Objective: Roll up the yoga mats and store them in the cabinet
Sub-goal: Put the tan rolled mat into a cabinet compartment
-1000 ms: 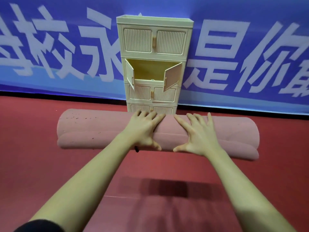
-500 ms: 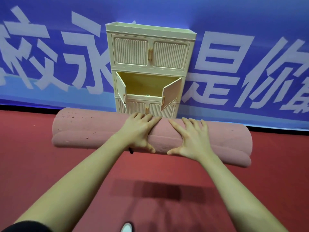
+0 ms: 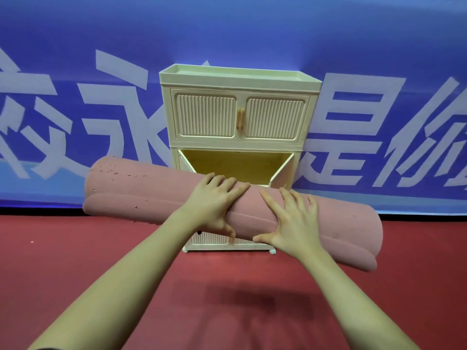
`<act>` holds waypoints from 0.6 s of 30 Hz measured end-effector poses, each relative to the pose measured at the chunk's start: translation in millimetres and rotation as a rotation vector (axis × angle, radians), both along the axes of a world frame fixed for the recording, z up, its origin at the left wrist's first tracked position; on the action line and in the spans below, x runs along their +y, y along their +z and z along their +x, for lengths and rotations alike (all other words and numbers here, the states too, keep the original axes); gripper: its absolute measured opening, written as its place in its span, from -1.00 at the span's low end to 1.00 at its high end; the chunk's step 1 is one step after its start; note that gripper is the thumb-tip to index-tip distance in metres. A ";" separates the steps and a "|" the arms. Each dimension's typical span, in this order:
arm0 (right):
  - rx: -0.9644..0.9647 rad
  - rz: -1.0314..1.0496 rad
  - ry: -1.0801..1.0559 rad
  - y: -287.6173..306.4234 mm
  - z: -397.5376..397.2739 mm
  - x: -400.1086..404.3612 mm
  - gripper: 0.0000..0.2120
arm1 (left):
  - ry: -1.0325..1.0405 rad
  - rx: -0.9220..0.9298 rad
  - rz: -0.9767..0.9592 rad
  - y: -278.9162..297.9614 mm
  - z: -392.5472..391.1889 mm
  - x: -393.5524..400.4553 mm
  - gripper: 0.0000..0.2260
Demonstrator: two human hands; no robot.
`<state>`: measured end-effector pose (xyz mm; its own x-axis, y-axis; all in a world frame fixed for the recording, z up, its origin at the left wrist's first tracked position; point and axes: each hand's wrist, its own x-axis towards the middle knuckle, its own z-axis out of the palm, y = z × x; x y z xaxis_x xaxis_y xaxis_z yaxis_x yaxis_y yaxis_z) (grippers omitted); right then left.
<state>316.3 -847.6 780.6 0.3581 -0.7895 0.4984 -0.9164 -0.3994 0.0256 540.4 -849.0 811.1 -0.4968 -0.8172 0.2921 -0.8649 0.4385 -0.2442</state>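
Both arms reach out; the left hand (image 3: 211, 202) and right hand (image 3: 293, 222) hold the rolled mat (image 3: 141, 195), fingers spread, thumbs under it.

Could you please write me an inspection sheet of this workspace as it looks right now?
Surface: red floor, with a shadow near the bottom of the view.
Job's things: pink yoga mat, rolled up and lifted in front of the cream cabinet; the cabinet's top doors are shut, the compartment below them stands open.
Clutter: nothing seen.
Hands: left hand and right hand both grip the middle of the roll, fingers over the top, thumbs underneath.
Cables: nothing seen.
Surroundings: blue banner with large white characters behind the cabinet.
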 end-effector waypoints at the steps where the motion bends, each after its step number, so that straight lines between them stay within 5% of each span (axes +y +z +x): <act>1: -0.016 -0.005 -0.006 -0.8 5.7 -13.8 0.00 | -0.005 -0.014 0.000 1.8 5.1 -15.4 0.09; 18: -0.197 -0.020 -0.097 -17.9 63.7 -264.4 -0.01 | -0.096 -0.195 -0.014 32.8 46.2 -282.0 0.01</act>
